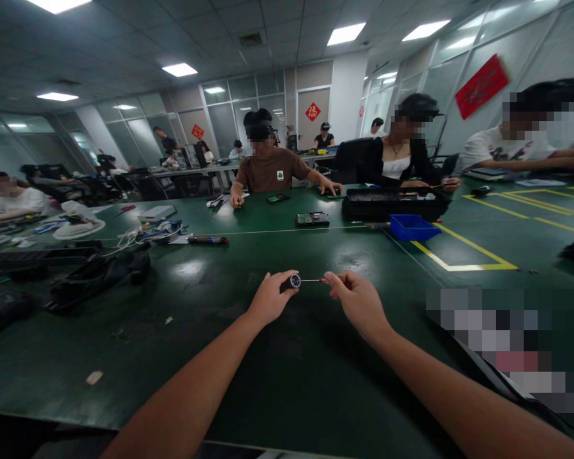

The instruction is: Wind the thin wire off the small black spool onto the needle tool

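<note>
Near the middle of the green table (191, 331), my left hand (270, 298) is wrapped round a short black cylinder (294, 281). Its round, silver-rimmed end faces right. My right hand (361, 299) pinches a small screwdriver (310, 280) with a thin metal shaft and a bit of red at the handle. The shaft points left and its tip is at the cylinder's rimmed end; whether it sits inside a screw cannot be made out. Most of the screwdriver's handle is hidden by my right fingers. Both hands are held above the tabletop.
Ahead lies a green circuit board device (312, 220), with a blue tray (414, 227) and a long black case (395, 204) to its right. A pen-like tool (207, 240), cables and black bags (98, 277) lie left. Co-workers sit across the table.
</note>
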{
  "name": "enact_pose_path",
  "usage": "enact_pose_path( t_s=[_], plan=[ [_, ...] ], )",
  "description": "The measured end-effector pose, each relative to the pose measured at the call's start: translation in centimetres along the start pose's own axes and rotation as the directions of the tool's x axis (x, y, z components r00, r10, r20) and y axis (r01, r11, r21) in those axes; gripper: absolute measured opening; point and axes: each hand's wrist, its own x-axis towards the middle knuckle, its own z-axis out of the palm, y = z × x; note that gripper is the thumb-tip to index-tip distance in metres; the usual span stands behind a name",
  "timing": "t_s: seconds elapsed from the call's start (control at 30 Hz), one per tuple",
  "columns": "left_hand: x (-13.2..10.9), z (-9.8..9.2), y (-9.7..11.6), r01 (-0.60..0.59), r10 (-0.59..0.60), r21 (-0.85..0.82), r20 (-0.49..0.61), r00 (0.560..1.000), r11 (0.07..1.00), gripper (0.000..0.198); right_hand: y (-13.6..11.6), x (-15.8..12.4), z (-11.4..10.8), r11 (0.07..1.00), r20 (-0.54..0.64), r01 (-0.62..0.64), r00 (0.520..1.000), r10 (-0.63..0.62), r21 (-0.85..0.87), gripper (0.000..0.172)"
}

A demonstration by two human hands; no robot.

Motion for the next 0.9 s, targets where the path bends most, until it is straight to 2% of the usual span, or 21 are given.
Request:
enact_pose_path(
  t_s=[0.1,0.27,0.33,0.4,0.5,0.6,0.77,0.9],
  plan=[
    [-0.1,0.0,-0.1,-0.013,0.013,0.009,0.015,1.000,1.000,0.041,0.0,0.0,-0.1,0.999,0.007,0.010,1.000,-0.010,-0.039,0.043],
    [-0.2,-0.2,0.1,-0.016,0.016,0.044,0.019,1.000,0.999,0.040,0.8,0.2,0.3,0.989,0.062,0.091,0.993,-0.099,0.119,0.027],
    [-0.2,-0.2,0.2,-0.015,0.013,0.059,0.027,1.000,0.998,0.040,1.1,0.3,0.4,0.982,0.095,0.087,0.990,-0.104,0.170,0.027],
    [-0.2,-0.2,0.3,-0.024,0.022,0.066,0.035,0.999,0.998,0.040,1.2,0.3,0.4,0.987,0.124,0.067,0.989,-0.085,0.146,0.031],
    [-0.2,-0.2,0.3,-0.038,0.035,0.078,0.042,0.999,0.996,0.040,1.2,0.3,0.4,0.996,0.091,0.060,0.994,-0.066,0.068,0.036],
    [-0.2,-0.2,0.3,-0.034,0.030,0.096,0.045,0.999,0.995,0.040,1.3,0.3,0.4,0.991,0.056,0.061,0.996,-0.068,0.119,0.029],
    [-0.2,-0.1,0.1,-0.024,0.017,0.117,0.054,0.998,0.993,0.039,1.6,0.4,0.5,0.990,0.097,0.080,0.991,-0.092,0.115,0.030],
    [-0.1,0.1,0.3,-0.022,0.015,0.131,0.048,0.999,0.991,0.040,1.7,0.6,0.8,0.980,0.007,0.030,0.999,-0.032,0.198,0.026]
  ],
)
